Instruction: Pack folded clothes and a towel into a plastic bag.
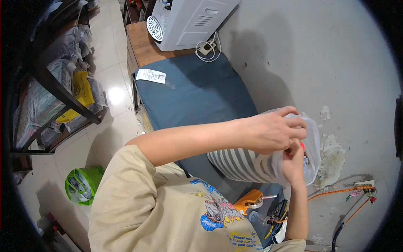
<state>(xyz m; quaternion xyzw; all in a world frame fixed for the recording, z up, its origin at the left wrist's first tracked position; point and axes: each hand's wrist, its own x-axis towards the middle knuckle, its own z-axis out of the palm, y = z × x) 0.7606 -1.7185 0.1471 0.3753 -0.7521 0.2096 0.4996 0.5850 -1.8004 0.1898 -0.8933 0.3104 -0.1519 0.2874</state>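
A grey-and-white striped bin (245, 165) leans beside me, lined with a translucent plastic bag (311, 129) that is folded over its rim. Both of my hands meet at its mouth. My left hand (277, 130) reaches across from the left with bent fingers over the opening. Just below it, my right hand (293, 160) comes up with its fingertips against or close to the left ones. Whether something small is pinched between them is hidden. A bit of red and other small contents show inside the bag, past the right hand.
A dark blue padded surface (195, 91) bears a printed white label (151, 76). Beyond stands a white water dispenser (192, 25) near a socket block (207, 48). An orange tape dispenser (248, 201) and orange cords (340, 191) lie near me. Left are a loaded rack (59, 88) and a green bag (84, 186).
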